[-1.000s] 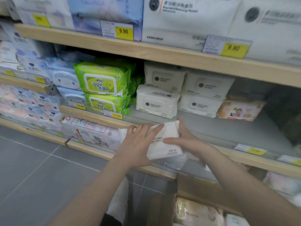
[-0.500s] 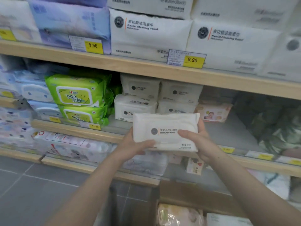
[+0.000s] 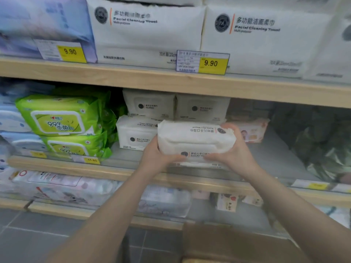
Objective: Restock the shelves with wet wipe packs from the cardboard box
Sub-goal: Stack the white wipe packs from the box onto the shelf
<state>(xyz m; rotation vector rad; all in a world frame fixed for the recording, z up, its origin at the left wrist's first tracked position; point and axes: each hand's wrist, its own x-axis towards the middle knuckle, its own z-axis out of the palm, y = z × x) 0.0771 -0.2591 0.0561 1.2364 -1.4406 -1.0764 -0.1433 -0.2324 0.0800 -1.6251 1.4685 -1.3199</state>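
Note:
I hold a white wet wipe pack [image 3: 195, 141] between both hands at the front of the middle shelf [image 3: 57, 165]. My left hand [image 3: 157, 158] grips its left end and my right hand [image 3: 234, 153] grips its right end, thumbs on the front face. The pack is right in front of a stack of matching white packs [image 3: 148, 106] and hides the stack's lower right pack. The cardboard box [image 3: 237, 243] stands on the floor below, partly cut off by the frame.
Green wipe packs [image 3: 60, 118] are stacked left of the white stack. A pink baby-print pack [image 3: 255, 130] lies to the right, with bare grey shelf beyond it. Large facial towel packs [image 3: 148, 29] fill the upper shelf behind a 9.90 price tag [image 3: 203, 62].
Both hands have lifted the white pack from below the shelf edge up and forward onto the middle shelf, and tipped it so its top face shows.

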